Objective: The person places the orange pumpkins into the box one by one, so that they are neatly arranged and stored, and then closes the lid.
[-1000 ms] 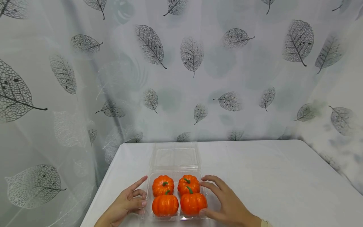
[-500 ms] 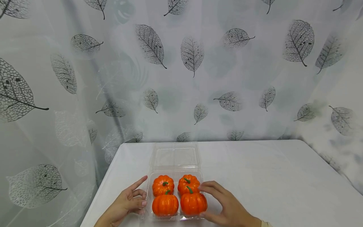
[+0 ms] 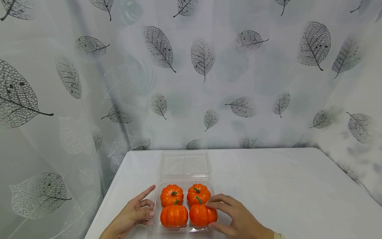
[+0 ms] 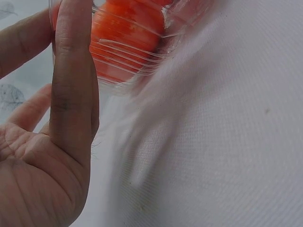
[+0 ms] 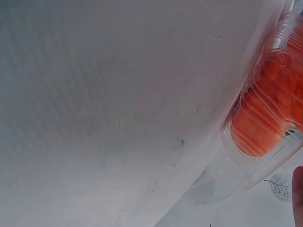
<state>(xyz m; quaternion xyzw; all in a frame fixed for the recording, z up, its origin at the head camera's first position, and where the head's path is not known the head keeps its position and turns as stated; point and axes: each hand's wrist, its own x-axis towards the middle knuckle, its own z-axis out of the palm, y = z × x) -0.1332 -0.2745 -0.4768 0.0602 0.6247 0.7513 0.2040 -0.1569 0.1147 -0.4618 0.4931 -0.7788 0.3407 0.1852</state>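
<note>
A clear plastic clamshell box (image 3: 186, 229) stands with its lid (image 3: 185, 165) folded back on the white table. Several small orange pumpkins with green stems sit inside it in two rows. My left hand (image 3: 131, 214) holds the box's left edge between thumb and bent fingers, index finger stretched out along the side. The left wrist view shows those fingers at the ribbed wall, close to an orange pumpkin (image 4: 125, 38). My right hand (image 3: 235, 215) has its fingertips on the front right pumpkin (image 3: 203, 215), thumb low at its near right side. In the right wrist view only one fingertip (image 5: 298, 191) shows.
The back left pumpkin (image 3: 171, 196), back right pumpkin (image 3: 198, 193) and front left pumpkin (image 3: 174, 216) fill the other compartments. A white cloth covers the table (image 3: 268, 182). Behind it hangs a leaf-print curtain (image 3: 185, 83), which also runs along both sides.
My right hand's fingers have come down and left, from beside the back right pumpkin onto the front right one, which has shifted slightly. The left hand has stayed at the box's edge.
</note>
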